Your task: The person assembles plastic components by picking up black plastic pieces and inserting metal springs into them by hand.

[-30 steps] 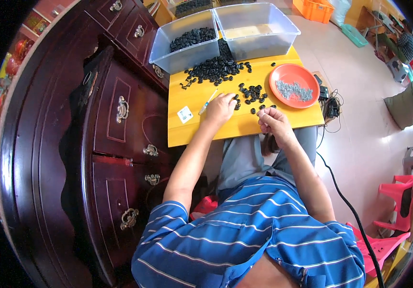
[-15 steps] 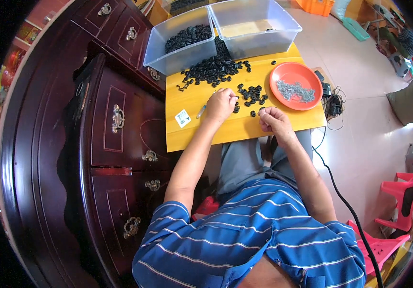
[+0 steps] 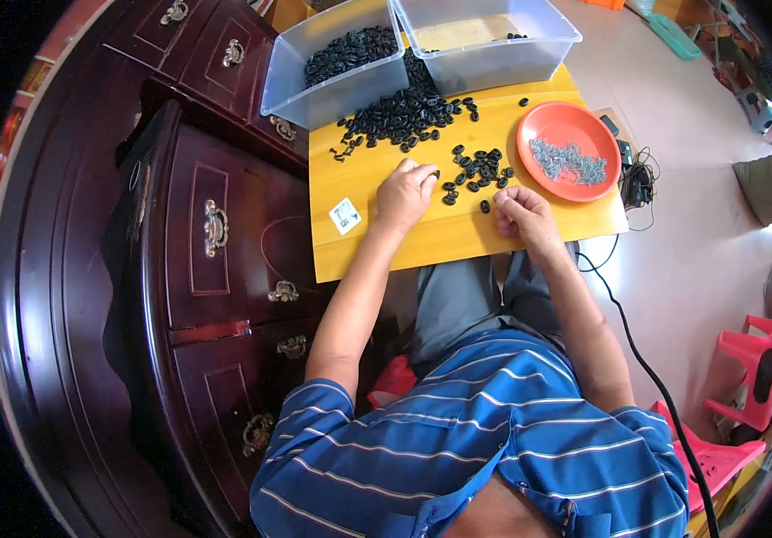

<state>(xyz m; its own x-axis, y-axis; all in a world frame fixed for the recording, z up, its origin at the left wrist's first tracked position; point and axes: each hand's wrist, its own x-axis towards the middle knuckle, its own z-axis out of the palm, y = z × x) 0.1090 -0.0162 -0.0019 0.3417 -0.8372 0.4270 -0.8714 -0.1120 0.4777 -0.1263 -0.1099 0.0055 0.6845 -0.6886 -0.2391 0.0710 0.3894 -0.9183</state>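
Observation:
My left hand is closed over the yellow table, pinching a small black oval piece at its fingertips. To its right, my right hand has its thumb and fingers pressed together; whatever is between them is hidden or too small to name. A single black oval piece lies just left of those fingers. Several more pieces form a small loose group beyond and between the hands. An orange-red plate holding a heap of thin silvery metal pieces stands beyond my right hand.
A large pile of black pieces lies in front of two clear plastic bins at the table's far side. A white printed label is on the yellow table. Dark wooden drawers border the left; a black cable runs at right.
The view has shifted slightly. My left hand has turned, and the black piece at its fingertips shows more clearly. My right hand has moved slightly right, its fingertips apart from the nearby black piece.

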